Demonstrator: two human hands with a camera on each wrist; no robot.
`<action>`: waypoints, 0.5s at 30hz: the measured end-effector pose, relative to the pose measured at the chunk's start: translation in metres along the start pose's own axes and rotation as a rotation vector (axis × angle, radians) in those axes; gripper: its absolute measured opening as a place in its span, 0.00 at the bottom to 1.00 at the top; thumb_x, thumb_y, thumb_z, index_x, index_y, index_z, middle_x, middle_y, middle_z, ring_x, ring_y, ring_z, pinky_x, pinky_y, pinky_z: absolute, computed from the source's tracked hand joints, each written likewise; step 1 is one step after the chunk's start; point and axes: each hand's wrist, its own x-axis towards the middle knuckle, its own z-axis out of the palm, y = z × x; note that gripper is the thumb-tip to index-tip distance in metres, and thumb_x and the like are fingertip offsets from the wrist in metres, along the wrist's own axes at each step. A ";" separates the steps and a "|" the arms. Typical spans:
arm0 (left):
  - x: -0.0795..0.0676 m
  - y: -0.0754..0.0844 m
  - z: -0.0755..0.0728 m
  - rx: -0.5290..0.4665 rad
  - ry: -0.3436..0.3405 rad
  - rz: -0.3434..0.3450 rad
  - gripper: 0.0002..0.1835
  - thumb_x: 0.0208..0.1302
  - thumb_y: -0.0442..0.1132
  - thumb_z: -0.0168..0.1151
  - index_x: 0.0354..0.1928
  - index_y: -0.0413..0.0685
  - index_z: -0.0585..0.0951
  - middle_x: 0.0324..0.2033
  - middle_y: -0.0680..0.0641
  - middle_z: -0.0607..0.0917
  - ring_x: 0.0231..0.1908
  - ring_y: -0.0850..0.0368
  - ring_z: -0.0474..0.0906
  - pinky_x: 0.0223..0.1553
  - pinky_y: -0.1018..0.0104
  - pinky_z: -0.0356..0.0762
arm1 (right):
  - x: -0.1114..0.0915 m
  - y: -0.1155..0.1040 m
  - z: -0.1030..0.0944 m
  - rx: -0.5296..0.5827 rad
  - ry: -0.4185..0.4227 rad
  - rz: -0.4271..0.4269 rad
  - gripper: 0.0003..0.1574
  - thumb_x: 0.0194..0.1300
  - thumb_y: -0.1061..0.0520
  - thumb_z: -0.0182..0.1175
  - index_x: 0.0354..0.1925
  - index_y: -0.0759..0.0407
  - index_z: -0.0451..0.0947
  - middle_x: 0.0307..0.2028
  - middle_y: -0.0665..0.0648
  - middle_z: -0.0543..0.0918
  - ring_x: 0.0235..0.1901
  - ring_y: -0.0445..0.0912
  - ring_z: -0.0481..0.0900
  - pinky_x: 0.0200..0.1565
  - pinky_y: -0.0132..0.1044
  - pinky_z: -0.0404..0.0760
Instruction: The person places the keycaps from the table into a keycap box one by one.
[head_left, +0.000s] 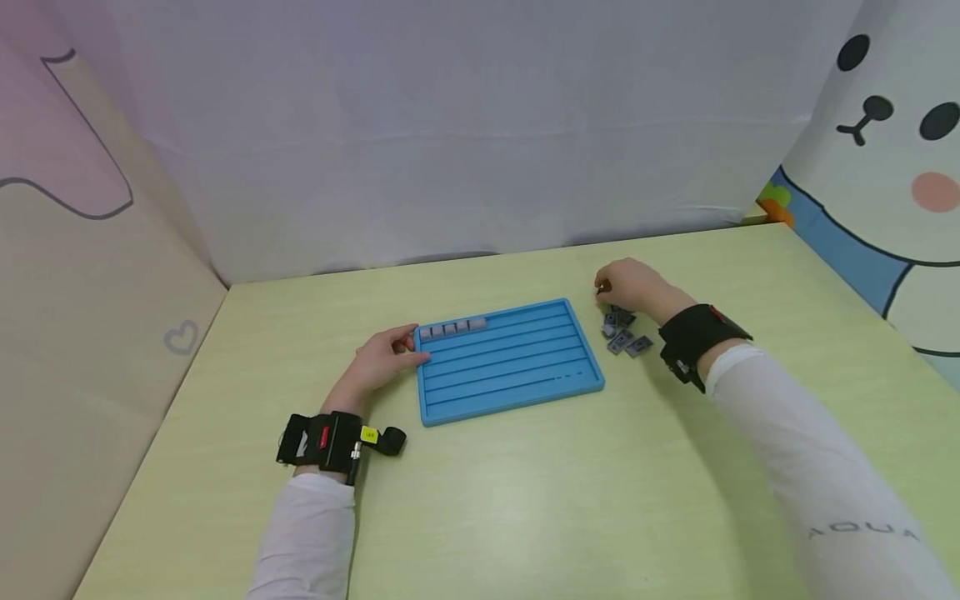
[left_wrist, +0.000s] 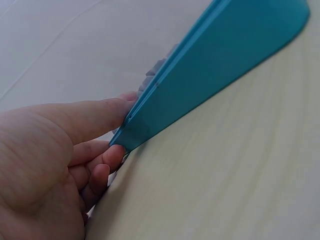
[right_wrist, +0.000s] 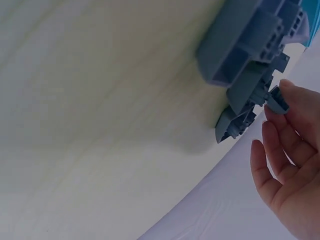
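Note:
A blue ridged tray [head_left: 510, 367] lies on the table between the hands. My left hand [head_left: 378, 358] grips its far left corner, thumb over the rim and fingertips under it, as the left wrist view shows on the tray's side wall [left_wrist: 200, 65]. Several small grey plastic pieces [head_left: 452, 328] sit in a row at the left end of the tray's far groove. Right of the tray, my right hand [head_left: 633, 283] pinches one small grey plastic piece [right_wrist: 276, 101] between thumb and fingertips. Just below that hand lies a loose cluster of hollow grey pieces [head_left: 621, 340].
The pale yellow table [head_left: 480, 500] ends at a hanging white cloth [head_left: 450, 167] behind the tray. A printed panel [head_left: 862, 208] stands at the right, and a beige panel [head_left: 112, 333] borders the left edge.

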 end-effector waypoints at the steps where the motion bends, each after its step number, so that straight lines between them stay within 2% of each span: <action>1: 0.000 0.000 0.000 0.005 0.002 0.001 0.36 0.62 0.45 0.64 0.68 0.41 0.64 0.39 0.46 0.74 0.42 0.50 0.66 0.50 0.49 0.50 | 0.000 -0.001 -0.001 -0.007 0.014 -0.010 0.16 0.64 0.60 0.59 0.47 0.70 0.79 0.41 0.67 0.82 0.41 0.57 0.79 0.46 0.49 0.76; 8: -0.001 0.000 0.000 0.019 0.005 0.002 0.36 0.61 0.46 0.64 0.68 0.41 0.64 0.39 0.46 0.74 0.42 0.49 0.66 0.51 0.46 0.49 | 0.001 -0.008 -0.009 0.024 0.120 -0.075 0.13 0.66 0.62 0.56 0.45 0.70 0.79 0.41 0.67 0.82 0.42 0.59 0.79 0.47 0.50 0.75; 15: -0.001 0.000 -0.001 0.014 0.005 0.000 0.36 0.61 0.45 0.64 0.68 0.41 0.64 0.39 0.46 0.74 0.42 0.49 0.66 0.52 0.45 0.48 | -0.003 -0.014 -0.012 0.109 0.149 -0.114 0.11 0.68 0.64 0.53 0.47 0.70 0.73 0.43 0.68 0.79 0.42 0.59 0.78 0.45 0.49 0.76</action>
